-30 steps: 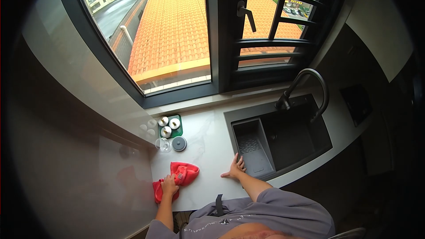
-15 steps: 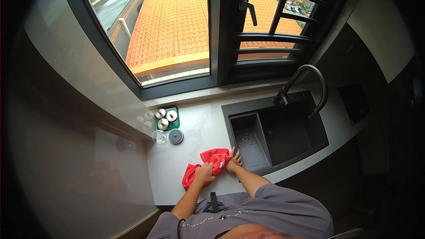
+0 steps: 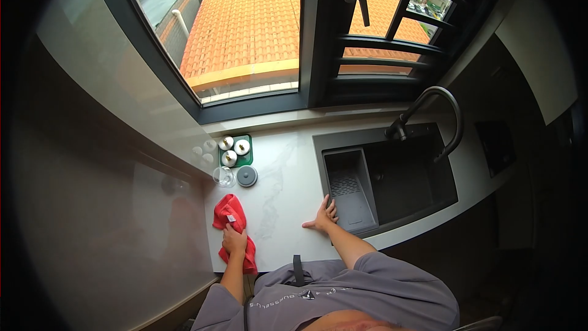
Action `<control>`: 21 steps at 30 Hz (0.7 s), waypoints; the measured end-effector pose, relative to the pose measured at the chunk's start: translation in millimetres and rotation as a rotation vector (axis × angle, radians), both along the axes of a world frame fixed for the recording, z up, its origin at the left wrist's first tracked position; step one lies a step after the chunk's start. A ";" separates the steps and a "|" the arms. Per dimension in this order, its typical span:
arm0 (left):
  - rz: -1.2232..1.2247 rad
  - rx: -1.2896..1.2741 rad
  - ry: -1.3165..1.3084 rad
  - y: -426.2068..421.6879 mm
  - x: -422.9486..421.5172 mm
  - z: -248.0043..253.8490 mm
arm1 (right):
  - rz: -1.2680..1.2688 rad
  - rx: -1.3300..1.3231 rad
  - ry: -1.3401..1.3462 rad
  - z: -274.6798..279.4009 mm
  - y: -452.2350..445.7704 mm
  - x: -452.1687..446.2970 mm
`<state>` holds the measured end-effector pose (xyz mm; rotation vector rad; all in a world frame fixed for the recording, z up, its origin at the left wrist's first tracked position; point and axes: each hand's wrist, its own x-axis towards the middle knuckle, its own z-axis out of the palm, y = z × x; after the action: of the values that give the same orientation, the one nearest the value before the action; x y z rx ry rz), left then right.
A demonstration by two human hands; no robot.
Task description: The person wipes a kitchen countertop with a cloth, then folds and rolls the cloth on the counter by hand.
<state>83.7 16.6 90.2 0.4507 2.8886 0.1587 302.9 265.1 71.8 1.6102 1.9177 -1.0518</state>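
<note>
A red cloth (image 3: 228, 208) with a small white tag lies bunched on the white countertop (image 3: 278, 208), close to the left wall. My left hand (image 3: 234, 240) is closed round its middle and presses it to the counter; the lower part hangs toward the front edge. Over by the dark sink (image 3: 416, 207), my right hand (image 3: 323, 216) rests on its left rim, fingers apart and the thumb stretched out on the counter. Nothing is held in that hand.
A green tray (image 3: 247, 159) with three white lidded jars stands at the back left. Before it are a clear glass vessel (image 3: 225, 176) and a grey round lid (image 3: 247, 176). A grey draining basket (image 3: 352, 208) sits in the sink, under a curved faucet (image 3: 456, 119).
My left hand has moved the red cloth leftward, from beside the sink to near the left wall. My right hand stays at the sink rim, with its thumb now stretched out in view.
</note>
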 end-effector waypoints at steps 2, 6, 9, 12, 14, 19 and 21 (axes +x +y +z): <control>-0.108 0.003 -0.056 41.8 31.9 3.5 | 0.002 -0.005 -0.009 3.8 -0.3 -0.3; -0.417 0.061 -0.256 133.9 101.8 14.1 | -0.025 0.010 0.017 7.0 -0.6 -1.2; -0.566 0.097 -0.334 175.3 126.2 17.9 | -0.085 0.105 0.043 -45.7 1.0 -0.3; -0.567 0.114 -0.349 167.2 116.3 16.4 | -0.076 0.062 0.019 -32.0 0.3 -1.1; -0.502 0.115 -0.318 141.7 91.7 15.8 | -0.055 0.029 0.029 -11.0 0.1 -1.2; -0.086 0.107 -0.136 22.0 15.8 7.9 | -0.001 0.018 0.011 -3.6 -0.6 1.1; 0.062 0.047 -0.031 -27.5 -13.5 -8.5 | -0.001 0.016 0.002 -2.6 -1.0 -0.1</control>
<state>70.2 -10.9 81.7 0.3632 2.8753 0.2417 302.8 264.1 69.2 1.6196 1.9318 -1.0406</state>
